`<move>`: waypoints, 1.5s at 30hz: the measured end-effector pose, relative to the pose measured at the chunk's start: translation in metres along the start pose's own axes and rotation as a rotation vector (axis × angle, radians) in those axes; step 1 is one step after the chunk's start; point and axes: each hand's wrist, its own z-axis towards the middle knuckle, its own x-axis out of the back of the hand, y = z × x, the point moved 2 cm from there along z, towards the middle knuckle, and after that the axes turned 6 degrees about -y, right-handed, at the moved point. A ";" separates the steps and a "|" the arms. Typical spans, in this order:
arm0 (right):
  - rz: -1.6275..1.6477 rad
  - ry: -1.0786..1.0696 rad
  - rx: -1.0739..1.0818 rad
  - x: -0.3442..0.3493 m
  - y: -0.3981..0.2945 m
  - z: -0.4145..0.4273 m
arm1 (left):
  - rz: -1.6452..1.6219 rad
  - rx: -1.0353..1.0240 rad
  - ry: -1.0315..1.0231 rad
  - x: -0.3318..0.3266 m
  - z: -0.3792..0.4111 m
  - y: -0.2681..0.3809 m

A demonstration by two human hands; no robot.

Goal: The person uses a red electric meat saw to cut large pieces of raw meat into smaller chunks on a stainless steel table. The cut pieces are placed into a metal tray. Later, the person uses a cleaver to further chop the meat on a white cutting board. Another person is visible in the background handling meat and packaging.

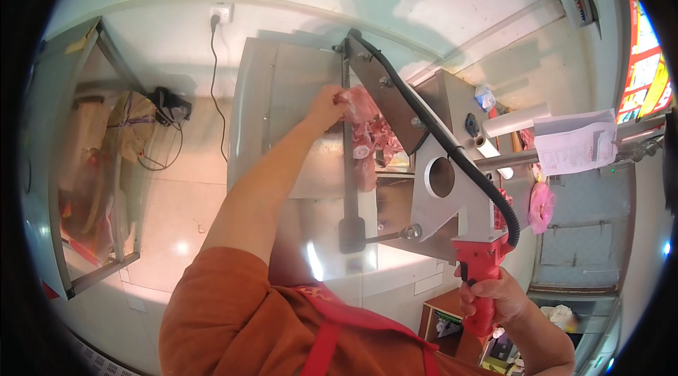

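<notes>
My left hand (324, 111) pinches the edge of a pale pink piece of raw meat (362, 104) beside the slotted metal bar (349, 180) of a lever-arm meat and bone cutter. Just below it, several cut pieces of meat (371, 135) lie on the bar's right side, one showing a round bone section. My right hand (495, 296) is wrapped around the red power handle (481, 270) of the cutter, its fingers near the black trigger. From that handle a steel arm (445, 169) slopes up to the far end, raised to the right of the bar.
A black corrugated hose (450, 137) follows the arm. The cutter's steel table (296, 84) stands near the wall, where a plugged cable (214, 74) hangs. Papers (574, 140) and white rolls (516, 119) are at right. A metal-framed stand (100, 270) is at left.
</notes>
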 end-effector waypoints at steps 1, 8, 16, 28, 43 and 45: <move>-0.011 -0.004 0.004 0.000 0.001 0.000 | 0.040 -0.023 0.012 0.005 0.004 -0.007; 0.043 -0.013 0.062 -0.002 -0.028 -0.017 | 0.284 -0.084 0.005 0.012 0.000 -0.003; 0.010 0.029 0.040 -0.017 -0.093 -0.043 | 0.939 -0.258 0.213 0.014 -0.013 0.028; -0.074 0.058 -0.012 0.000 0.017 0.006 | 0.614 -0.015 0.070 0.019 -0.006 0.007; -0.102 -0.064 0.010 0.027 0.091 0.059 | 0.886 -0.346 0.097 0.003 -0.028 0.006; -0.090 -0.086 0.024 0.030 0.094 0.060 | 0.917 -0.276 0.068 0.004 -0.030 0.008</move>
